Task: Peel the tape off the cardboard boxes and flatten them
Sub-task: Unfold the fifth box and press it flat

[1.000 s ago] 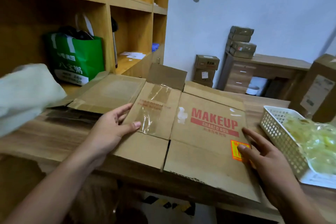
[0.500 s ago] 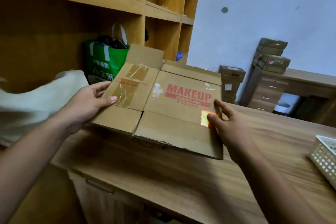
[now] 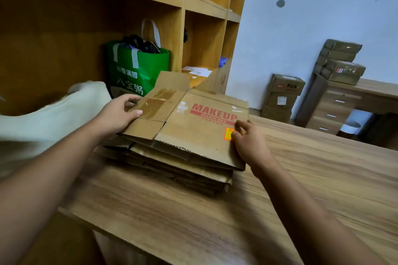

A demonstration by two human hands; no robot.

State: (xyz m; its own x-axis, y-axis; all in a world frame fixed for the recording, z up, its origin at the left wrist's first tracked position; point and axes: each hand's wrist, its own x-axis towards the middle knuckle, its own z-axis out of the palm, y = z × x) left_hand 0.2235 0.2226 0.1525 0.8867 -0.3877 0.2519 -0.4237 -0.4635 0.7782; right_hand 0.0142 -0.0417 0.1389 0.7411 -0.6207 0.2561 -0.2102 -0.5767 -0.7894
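Observation:
A flattened cardboard box (image 3: 193,133) printed MAKEUP in red lies on top of a stack of flattened cardboard (image 3: 172,168) on the wooden table (image 3: 312,178). My left hand (image 3: 117,116) grips its left edge, thumb on top next to a strip of clear tape (image 3: 155,103) stuck on the left flap. My right hand (image 3: 247,142) holds the right edge, fingers over an orange sticker (image 3: 227,133). The box rests slightly tilted on the stack.
A green shopping bag (image 3: 137,71) stands behind the stack in the wooden shelf unit (image 3: 193,6). A pale cloth bundle (image 3: 53,118) lies at the left. Taped boxes (image 3: 282,94) sit on the floor by the wall, more boxes (image 3: 340,62) on a desk at the right.
Both hands carried the flattened MAKEUP box leftwards and set it down onto the stack of flattened cardboard. The white basket has left the view.

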